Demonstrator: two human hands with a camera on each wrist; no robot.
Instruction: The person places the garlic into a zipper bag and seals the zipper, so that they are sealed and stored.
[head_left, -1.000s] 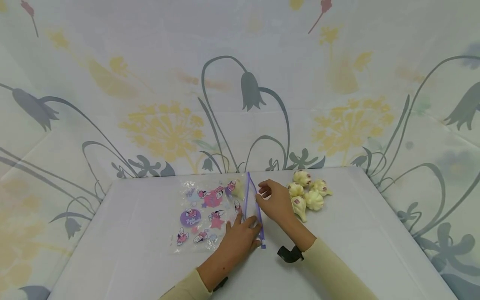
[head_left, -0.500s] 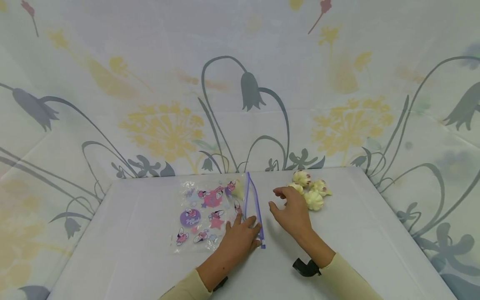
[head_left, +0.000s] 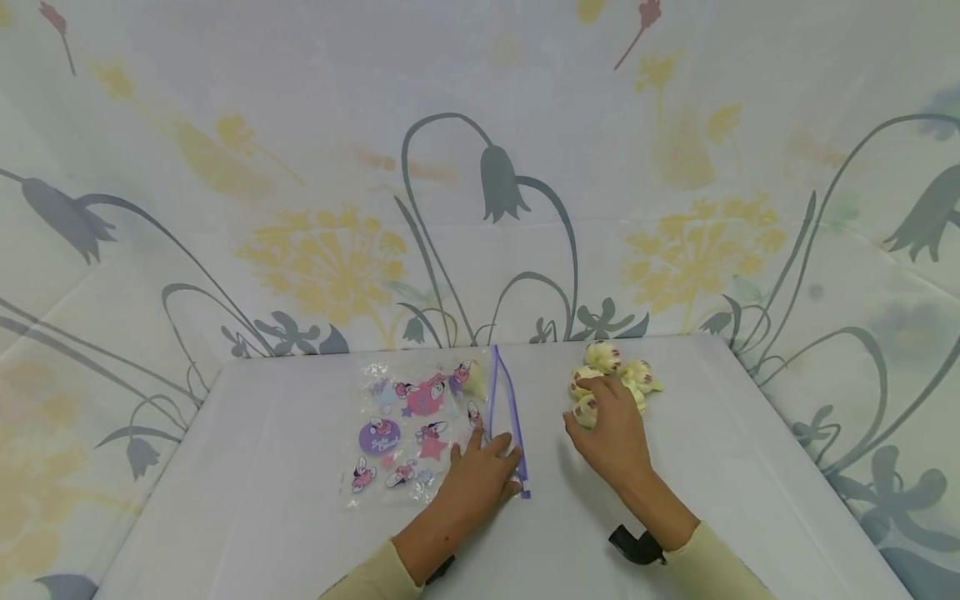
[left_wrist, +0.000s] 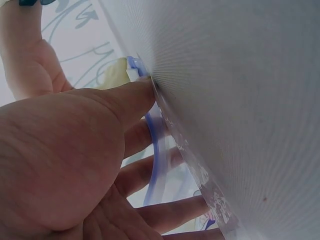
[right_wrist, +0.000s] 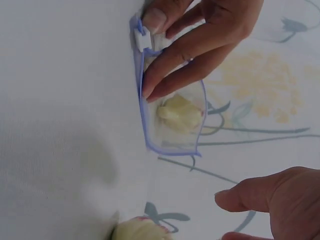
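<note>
A clear zip bag (head_left: 423, 398) with pink and purple cartoon prints lies on the table in the head view. Its purple zip edge (head_left: 517, 408) gapes at the right side. My left hand (head_left: 480, 479) rests over the near part of that opening, fingers spread; in the left wrist view the thumb (left_wrist: 135, 100) touches the edge. Inside the bag a garlic bulb (right_wrist: 182, 114) shows through the mouth in the right wrist view. My right hand (head_left: 615, 437) hovers at several garlic bulbs (head_left: 602, 357), thumb and fingers apart on either side of the nearest bulb (head_left: 587, 411).
The white table (head_left: 262, 467) runs back to a flower-printed cloth backdrop (head_left: 337, 167). A black wrist mount (head_left: 636, 546) sits on my right wrist below the sleeve. The white slider (right_wrist: 143, 39) stands at the near end of the zip edge.
My right hand has left the bag's zip edge and moved right to the garlic bulbs. My left hand stays in place on the bag.
</note>
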